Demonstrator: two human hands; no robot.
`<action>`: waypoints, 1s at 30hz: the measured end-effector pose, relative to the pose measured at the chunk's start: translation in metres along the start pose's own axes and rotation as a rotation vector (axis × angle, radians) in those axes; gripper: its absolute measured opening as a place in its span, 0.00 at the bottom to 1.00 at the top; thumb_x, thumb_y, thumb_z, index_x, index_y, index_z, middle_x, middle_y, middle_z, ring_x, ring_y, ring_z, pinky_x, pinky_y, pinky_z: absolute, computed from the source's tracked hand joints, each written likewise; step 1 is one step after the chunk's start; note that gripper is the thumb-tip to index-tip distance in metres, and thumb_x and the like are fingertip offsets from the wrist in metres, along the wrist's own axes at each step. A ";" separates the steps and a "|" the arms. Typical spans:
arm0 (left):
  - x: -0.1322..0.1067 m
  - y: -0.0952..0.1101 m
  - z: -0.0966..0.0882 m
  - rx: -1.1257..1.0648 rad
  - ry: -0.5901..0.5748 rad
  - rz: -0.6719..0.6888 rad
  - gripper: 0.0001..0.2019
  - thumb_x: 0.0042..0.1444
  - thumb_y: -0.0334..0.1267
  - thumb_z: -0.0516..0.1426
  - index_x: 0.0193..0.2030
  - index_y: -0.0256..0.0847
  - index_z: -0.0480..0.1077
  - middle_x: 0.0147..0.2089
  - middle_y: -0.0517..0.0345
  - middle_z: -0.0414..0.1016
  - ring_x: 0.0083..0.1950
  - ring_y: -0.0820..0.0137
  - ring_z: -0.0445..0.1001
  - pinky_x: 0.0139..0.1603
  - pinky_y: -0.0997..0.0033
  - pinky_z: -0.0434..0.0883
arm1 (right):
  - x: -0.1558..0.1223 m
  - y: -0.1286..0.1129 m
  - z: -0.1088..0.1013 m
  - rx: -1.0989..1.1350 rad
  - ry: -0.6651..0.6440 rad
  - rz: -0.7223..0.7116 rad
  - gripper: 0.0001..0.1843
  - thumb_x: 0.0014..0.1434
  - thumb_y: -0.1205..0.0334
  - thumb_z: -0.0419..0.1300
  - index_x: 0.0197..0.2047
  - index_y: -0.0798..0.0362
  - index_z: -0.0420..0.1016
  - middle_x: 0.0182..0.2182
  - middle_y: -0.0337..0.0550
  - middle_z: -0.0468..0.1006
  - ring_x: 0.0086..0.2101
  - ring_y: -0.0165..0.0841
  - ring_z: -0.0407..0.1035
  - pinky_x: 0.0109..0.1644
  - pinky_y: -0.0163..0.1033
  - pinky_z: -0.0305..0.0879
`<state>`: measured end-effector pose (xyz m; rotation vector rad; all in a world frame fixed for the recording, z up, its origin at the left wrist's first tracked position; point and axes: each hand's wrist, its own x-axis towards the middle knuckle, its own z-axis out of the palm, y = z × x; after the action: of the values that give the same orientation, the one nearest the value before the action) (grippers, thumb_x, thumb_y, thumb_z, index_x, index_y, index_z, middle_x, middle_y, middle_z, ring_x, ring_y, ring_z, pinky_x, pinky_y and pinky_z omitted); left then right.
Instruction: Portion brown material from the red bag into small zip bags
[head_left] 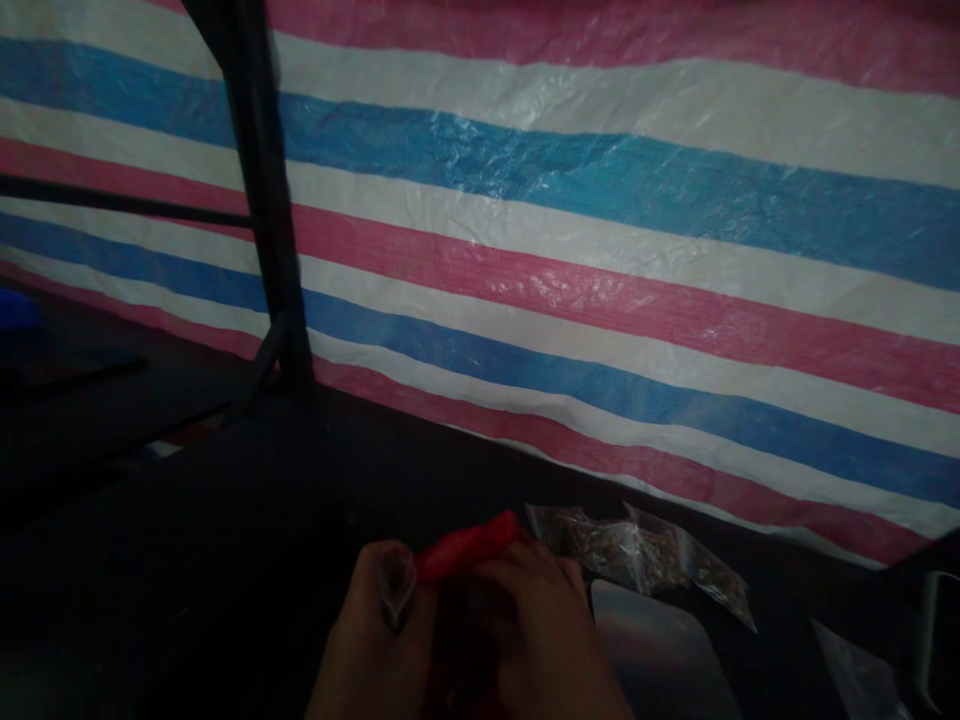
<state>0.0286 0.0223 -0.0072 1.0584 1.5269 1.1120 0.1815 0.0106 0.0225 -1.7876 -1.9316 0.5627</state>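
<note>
Head view: both hands grip a red packet [469, 548], left hand [371, 640] beside right hand [551, 640]; its length slants up rightward between them.

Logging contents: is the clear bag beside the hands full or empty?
Not empty: the bag lies flat on the dark surface with brownish bits inside.

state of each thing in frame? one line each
left hand: closed on a small clear bag
right hand: gripping the red piece
red piece: held between both hands
clear packets: lying on the dark surface, filled, apparently sealed
striped tarp: hanging as a backdrop, wrinkled
</note>
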 end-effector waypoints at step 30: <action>0.003 -0.027 0.010 0.028 0.103 0.513 0.13 0.66 0.48 0.59 0.54 0.49 0.70 0.50 0.54 0.75 0.52 0.59 0.77 0.54 0.56 0.76 | -0.005 0.030 -0.011 0.368 0.043 0.071 0.23 0.54 0.73 0.59 0.49 0.46 0.84 0.50 0.46 0.85 0.54 0.47 0.77 0.63 0.56 0.68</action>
<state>0.0351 0.0214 -0.0353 1.4821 1.3854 1.5139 0.2128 0.0083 0.0137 -1.6205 -1.6149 0.8361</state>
